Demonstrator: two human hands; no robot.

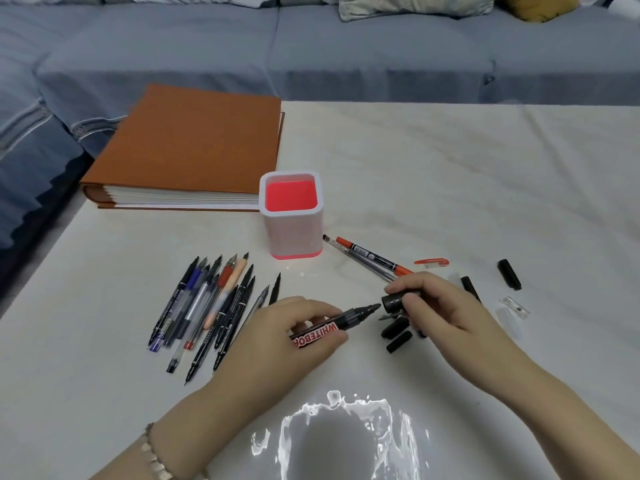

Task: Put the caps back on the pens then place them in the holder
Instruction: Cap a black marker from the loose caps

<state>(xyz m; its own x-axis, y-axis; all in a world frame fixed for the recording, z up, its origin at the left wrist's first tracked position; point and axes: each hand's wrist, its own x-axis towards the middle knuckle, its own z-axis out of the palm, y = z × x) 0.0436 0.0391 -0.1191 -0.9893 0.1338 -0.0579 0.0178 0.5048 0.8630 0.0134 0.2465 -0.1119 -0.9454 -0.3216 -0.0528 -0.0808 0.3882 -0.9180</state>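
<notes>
Nearest, at 6 o'clock, both forearms reach in over the white surface, the left wrist wearing a bracelet. The left hand lies knuckles up, its fingers curled round a black whiteboard marker whose bare tip points to 3 o'clock. Facing that tip and just apart from it, the right hand pinches a black cap, its open end turned to the tip. Under that hand lie loose black caps.

At 9 o'clock of the left hand, a bunch of uncapped pens lies fanned, tips away. Farther off, at 12 o'clock, stands the white holder with a red inside. At its 4 o'clock lie a red pen and a red cap. At 10 o'clock an orange album rests closed. Beyond runs a blue-grey sofa with cushions.
</notes>
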